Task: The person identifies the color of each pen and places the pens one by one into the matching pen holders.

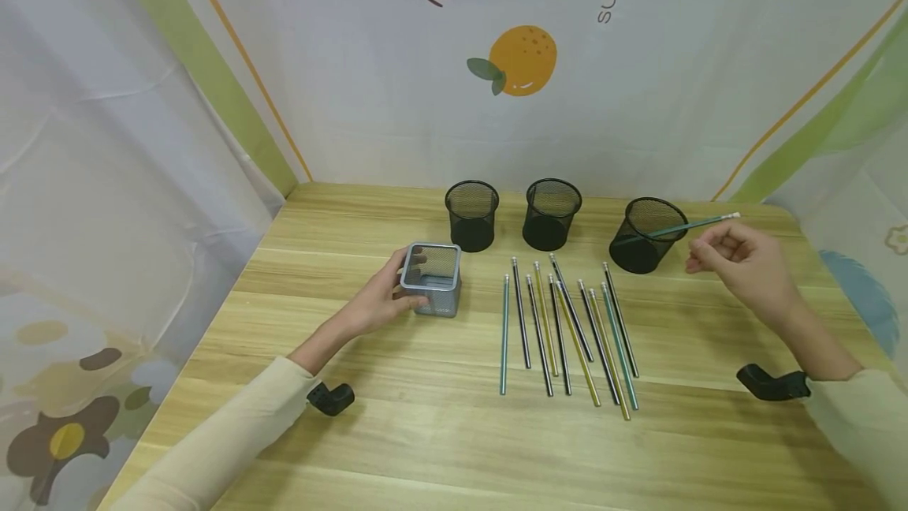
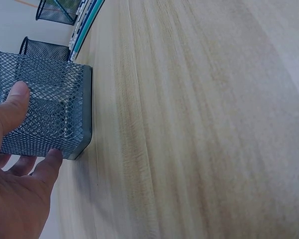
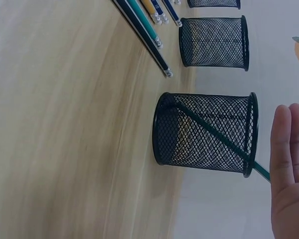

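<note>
My left hand (image 1: 386, 294) holds a grey square mesh pen holder (image 1: 441, 302) by its left side. In the left wrist view its thumb (image 2: 20, 97) lies against one mesh face, with the other fingers at an adjoining side. A teal pencil (image 1: 698, 223) leans inside the rightmost round black mesh pen cup (image 1: 638, 253), its white eraser end sticking out over the rim to the right. Beside that eraser end is my right hand (image 1: 752, 270). The right wrist view shows its fingers (image 3: 280, 144) fairly straight, overlapping the pencil's upper part.
Two more round black mesh cups, a left one (image 1: 472, 231) and a middle one (image 1: 552, 229), stand along the back. Several striped, yellow and teal pencils (image 1: 504, 337) lie side by side mid-table. A printed curtain (image 1: 383, 101) hangs behind the wooden table (image 1: 426, 448).
</note>
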